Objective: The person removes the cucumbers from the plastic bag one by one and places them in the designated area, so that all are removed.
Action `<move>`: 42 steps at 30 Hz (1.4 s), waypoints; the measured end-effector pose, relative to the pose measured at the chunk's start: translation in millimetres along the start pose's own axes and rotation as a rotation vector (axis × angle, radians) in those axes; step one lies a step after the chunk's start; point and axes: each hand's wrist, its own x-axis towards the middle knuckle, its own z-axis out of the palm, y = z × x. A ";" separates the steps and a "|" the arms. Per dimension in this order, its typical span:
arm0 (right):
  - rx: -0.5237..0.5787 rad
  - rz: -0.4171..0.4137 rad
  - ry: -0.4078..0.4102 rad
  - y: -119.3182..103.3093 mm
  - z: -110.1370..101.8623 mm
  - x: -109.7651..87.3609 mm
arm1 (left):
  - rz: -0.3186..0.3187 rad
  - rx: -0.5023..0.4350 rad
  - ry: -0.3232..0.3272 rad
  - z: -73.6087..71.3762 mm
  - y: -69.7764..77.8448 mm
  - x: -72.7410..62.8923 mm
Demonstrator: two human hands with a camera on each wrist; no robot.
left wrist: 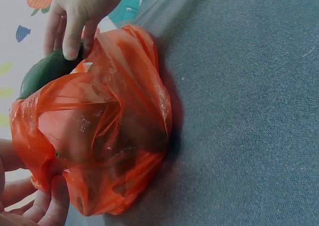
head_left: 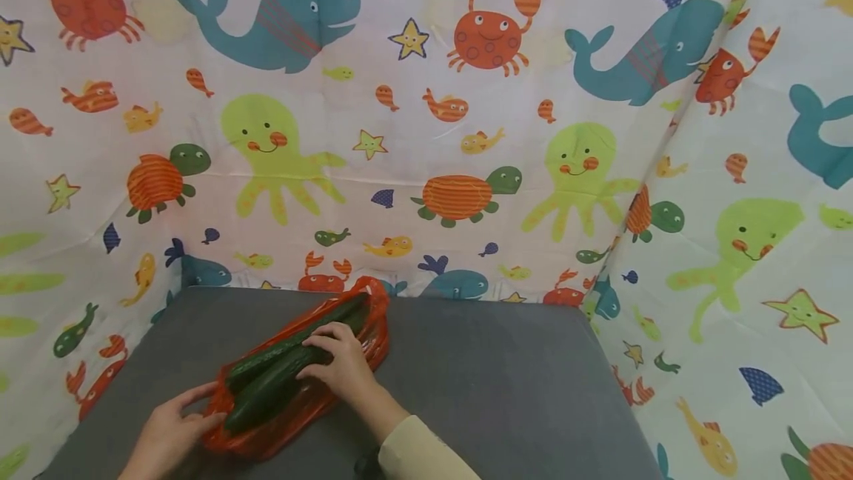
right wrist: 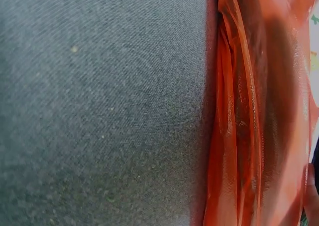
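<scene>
A thin red-orange plastic bag (head_left: 303, 417) lies slantwise on the grey surface, its near end gaping. Two long dark green cucumbers lie side by side in it: a rear cucumber (head_left: 256, 367) and a front cucumber (head_left: 263, 397). My left hand (head_left: 166, 424) pinches the bag's rim at the near left end, as the left wrist view also shows at lower left. With thumb and fingers, my right hand (head_left: 343, 361) grips the front cucumber from above near its far part. In the right wrist view, the bag's folded side (right wrist: 239, 116) fills the right part.
The grey cloth-covered surface (head_left: 493, 376) stretches out to the right of the bag. A white curtain (head_left: 400, 198) printed with sea animals hangs at the back and both sides. Close to the right sleeve (head_left: 423, 454) is a small dark object (head_left: 368, 464).
</scene>
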 end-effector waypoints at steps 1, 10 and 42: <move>-0.004 0.004 0.015 1.7 0.7 0.1 | 0.001 0.004 0.000 0.3 0.0 0.1; -0.010 0.086 0.065 7.5 3.9 -3.9 | 0.009 0.030 -0.030 1.5 -2.2 1.6; -0.074 -0.076 0.203 -5.8 -39.2 4.2 | 0.014 0.042 0.046 3.1 0.8 3.6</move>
